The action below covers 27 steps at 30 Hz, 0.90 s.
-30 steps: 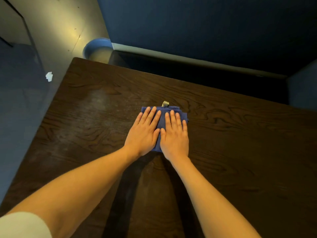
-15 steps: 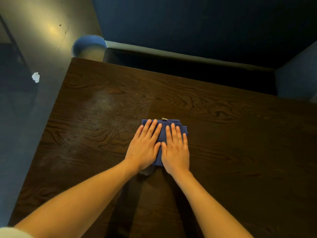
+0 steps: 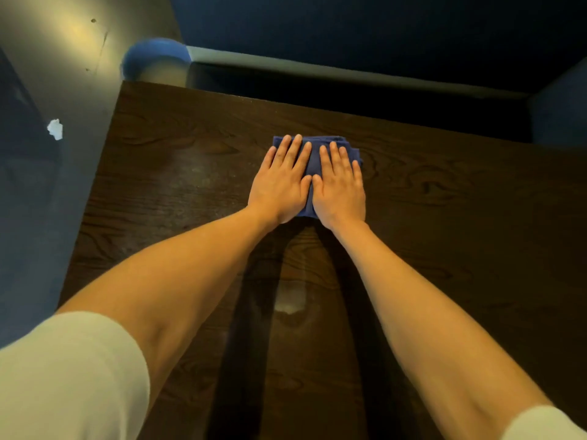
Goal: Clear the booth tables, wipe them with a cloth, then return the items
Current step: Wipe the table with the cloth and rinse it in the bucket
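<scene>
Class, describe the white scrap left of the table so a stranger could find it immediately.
Start at the dark wooden table and look past its left edge. On the dim blue-grey surface there lies a small crumpled white scrap, the only bright white thing there.

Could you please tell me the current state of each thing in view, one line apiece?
Blue cloth: folded, flat on the table, under both hands.
Left hand: fingers straight, pressing the cloth.
Right hand: fingers straight, pressing the cloth.
Table: dark wood, hazy streaks on its left part.
White scrap: lying beside the table.
</scene>
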Each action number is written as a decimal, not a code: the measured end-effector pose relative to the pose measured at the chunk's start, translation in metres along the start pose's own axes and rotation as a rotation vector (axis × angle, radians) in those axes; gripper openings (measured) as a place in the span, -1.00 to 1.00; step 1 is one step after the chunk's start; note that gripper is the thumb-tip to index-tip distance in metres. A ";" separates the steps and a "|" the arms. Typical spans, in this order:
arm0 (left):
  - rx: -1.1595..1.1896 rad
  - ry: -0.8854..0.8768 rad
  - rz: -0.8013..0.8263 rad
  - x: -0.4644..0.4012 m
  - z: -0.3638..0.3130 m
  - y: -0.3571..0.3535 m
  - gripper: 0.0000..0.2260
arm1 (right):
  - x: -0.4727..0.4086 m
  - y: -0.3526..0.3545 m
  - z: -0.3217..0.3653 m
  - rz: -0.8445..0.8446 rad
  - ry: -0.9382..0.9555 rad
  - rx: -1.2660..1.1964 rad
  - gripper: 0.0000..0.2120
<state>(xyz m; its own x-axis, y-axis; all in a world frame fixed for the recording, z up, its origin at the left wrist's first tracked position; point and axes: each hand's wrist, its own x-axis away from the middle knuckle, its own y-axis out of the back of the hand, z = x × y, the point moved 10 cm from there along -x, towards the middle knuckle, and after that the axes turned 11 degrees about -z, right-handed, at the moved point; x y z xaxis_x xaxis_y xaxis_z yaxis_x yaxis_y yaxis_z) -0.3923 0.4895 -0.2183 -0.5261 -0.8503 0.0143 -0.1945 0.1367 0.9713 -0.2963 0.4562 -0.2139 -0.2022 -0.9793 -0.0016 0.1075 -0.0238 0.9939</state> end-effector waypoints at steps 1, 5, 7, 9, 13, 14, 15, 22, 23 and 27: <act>0.005 0.005 0.003 0.001 0.000 -0.001 -0.44 | 0.001 0.000 0.000 0.002 -0.001 -0.001 -0.44; 0.018 0.016 0.006 0.015 -0.002 -0.001 -0.44 | 0.013 0.001 0.003 0.028 -0.002 -0.019 -0.45; 0.027 0.019 0.014 0.031 -0.004 -0.002 -0.44 | 0.029 0.000 0.007 0.040 0.009 -0.026 -0.44; 0.028 0.022 0.022 0.054 -0.007 -0.004 -0.44 | 0.051 0.000 0.011 0.056 0.019 -0.025 -0.44; 0.024 0.029 0.039 0.097 -0.013 -0.006 -0.44 | 0.095 -0.001 0.016 0.090 0.030 -0.031 -0.44; 0.021 0.031 0.046 0.111 -0.017 -0.007 -0.44 | 0.108 -0.001 0.018 0.099 0.035 -0.037 -0.44; 0.026 0.033 0.055 0.121 -0.020 -0.008 -0.44 | 0.119 -0.001 0.020 0.105 0.039 -0.043 -0.43; 0.009 0.069 0.069 0.204 -0.040 -0.011 -0.46 | 0.202 0.001 0.029 0.120 0.078 -0.082 -0.43; 0.013 0.066 0.071 0.214 -0.043 -0.013 -0.46 | 0.213 0.002 0.030 0.121 0.081 -0.090 -0.44; 0.028 0.073 0.060 0.255 -0.053 -0.016 -0.48 | 0.254 0.004 0.033 0.117 0.098 -0.119 -0.44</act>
<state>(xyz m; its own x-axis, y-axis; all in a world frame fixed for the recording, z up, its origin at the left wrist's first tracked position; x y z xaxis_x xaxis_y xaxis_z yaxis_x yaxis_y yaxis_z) -0.4795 0.2440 -0.2176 -0.4758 -0.8749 0.0908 -0.1877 0.2019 0.9613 -0.3797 0.2142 -0.2071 -0.0860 -0.9916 0.0968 0.2398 0.0737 0.9680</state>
